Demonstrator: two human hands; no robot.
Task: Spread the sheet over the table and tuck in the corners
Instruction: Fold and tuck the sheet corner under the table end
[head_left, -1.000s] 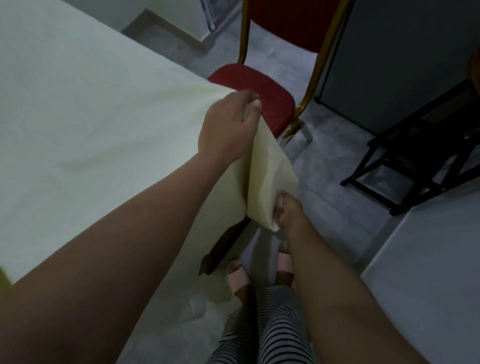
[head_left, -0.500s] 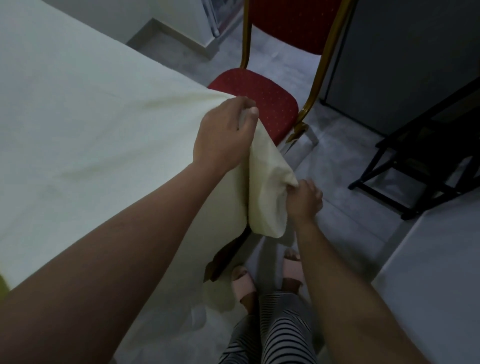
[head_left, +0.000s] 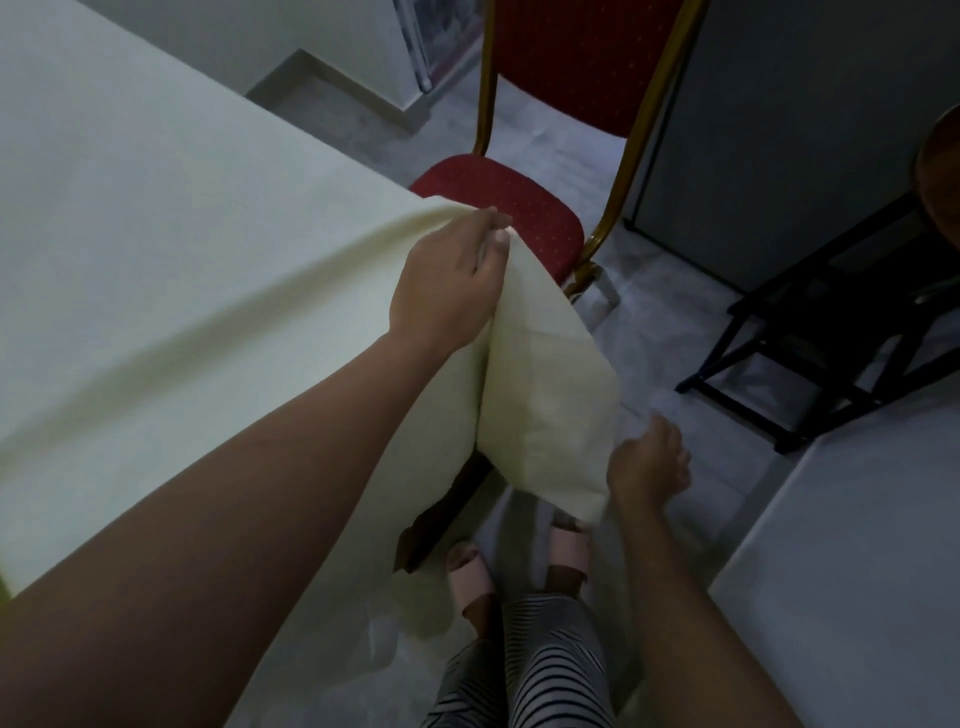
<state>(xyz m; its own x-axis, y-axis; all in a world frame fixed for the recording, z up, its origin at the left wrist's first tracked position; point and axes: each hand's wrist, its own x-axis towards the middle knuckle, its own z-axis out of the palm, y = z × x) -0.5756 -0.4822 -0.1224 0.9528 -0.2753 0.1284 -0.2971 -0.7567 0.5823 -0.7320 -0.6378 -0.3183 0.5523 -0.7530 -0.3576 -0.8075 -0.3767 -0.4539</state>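
Note:
A pale cream sheet (head_left: 156, 270) covers the table on the left. At the table's near corner my left hand (head_left: 447, 286) pinches the sheet against the corner, thumb and fingers closed on the cloth. Below it a folded flap of the sheet (head_left: 550, 405) hangs down past the corner. My right hand (head_left: 649, 462) hovers just right of the flap's lower edge, fingers spread, touching nothing that I can make out. A dark table leg (head_left: 441, 514) shows under the flap.
A red padded chair with a gold frame (head_left: 519, 213) stands right behind the corner. A black wooden rack (head_left: 831, 353) sits on the grey floor at the right. A pale surface (head_left: 857, 597) fills the lower right. My feet in sandals (head_left: 519, 566) stand below.
My right hand has let go of the hanging flap and moved off to the right with fingers spread. The flap now hangs flatter and lower. My left hand stays pinched on the corner.

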